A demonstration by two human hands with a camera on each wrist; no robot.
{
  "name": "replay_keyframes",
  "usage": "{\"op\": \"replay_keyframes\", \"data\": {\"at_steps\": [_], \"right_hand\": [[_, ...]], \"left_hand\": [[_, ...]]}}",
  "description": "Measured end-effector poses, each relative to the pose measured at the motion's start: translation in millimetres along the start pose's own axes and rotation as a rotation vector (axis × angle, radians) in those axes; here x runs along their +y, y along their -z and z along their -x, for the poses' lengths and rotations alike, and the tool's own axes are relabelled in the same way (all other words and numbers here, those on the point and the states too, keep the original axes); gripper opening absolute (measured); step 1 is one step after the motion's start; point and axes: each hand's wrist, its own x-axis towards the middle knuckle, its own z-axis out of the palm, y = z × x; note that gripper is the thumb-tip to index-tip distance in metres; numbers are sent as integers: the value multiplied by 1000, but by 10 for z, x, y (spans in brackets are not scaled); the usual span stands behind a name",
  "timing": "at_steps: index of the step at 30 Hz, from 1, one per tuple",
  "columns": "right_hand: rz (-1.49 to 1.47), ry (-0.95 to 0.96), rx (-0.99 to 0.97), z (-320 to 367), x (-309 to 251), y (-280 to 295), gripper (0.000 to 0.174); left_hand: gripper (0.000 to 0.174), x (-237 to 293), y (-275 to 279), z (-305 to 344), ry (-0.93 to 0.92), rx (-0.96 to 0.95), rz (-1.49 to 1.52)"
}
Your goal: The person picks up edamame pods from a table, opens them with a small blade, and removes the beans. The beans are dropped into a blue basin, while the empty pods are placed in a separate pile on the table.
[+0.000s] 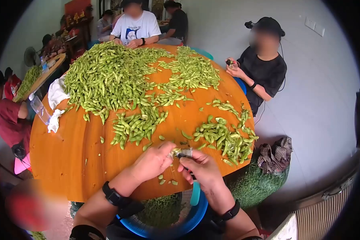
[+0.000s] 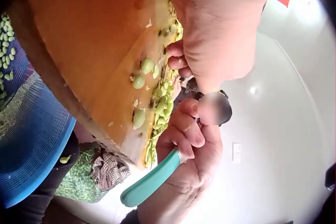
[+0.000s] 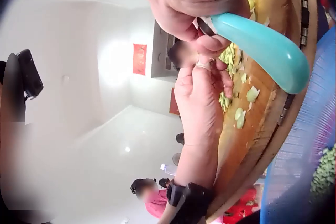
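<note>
Above the front edge of the round wooden table (image 1: pixel 80 160), the two hands meet. My right hand (image 1: pixel 204 170) curls round a tool with a turquoise handle (image 1: pixel 195 193); its dark front part is between the fingers. In the right wrist view the turquoise handle (image 3: pixel 268 48) sticks out past the palm. My left hand (image 1: pixel 154 160) pinches something small and pale green at the fingertips, touching the right hand's fingers; the fingers hide most of it. Loose shelled beans (image 2: pixel 138 81) lie on the wood close by.
A large heap of green pods (image 1: pixel 108 76) covers the table's far left, with smaller piles (image 1: pixel 226 140) nearer. A blue basket (image 1: pixel 128 226) with beans stands below the edge. A filled green sack (image 1: pixel 260 184) is at the right. Several people sit around the tables.
</note>
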Motion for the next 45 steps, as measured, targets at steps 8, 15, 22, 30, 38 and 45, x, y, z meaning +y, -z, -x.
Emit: {"op": "replay_keyframes", "data": {"at_steps": [8, 15, 22, 30, 38, 45], "right_hand": [[-32, 38, 35, 22, 106, 42, 11], [728, 455, 442, -88, 48, 805, 10], [1424, 673, 116, -106, 131, 260, 16], [1512, 694, 217, -361, -7, 610, 17], [972, 756, -37, -77, -122, 319, 13], [337, 179, -176, 21, -140, 154, 11]], "left_hand": [[15, -15, -101, 1, 239, 117, 64], [13, 385, 327, 218, 313, 14, -150], [13, 108, 277, 367, 414, 181, -422], [12, 219, 69, 275, 274, 28, -342], [11, 221, 72, 234, 310, 177, -124], [19, 356, -78, 97, 398, 136, 259]]}}
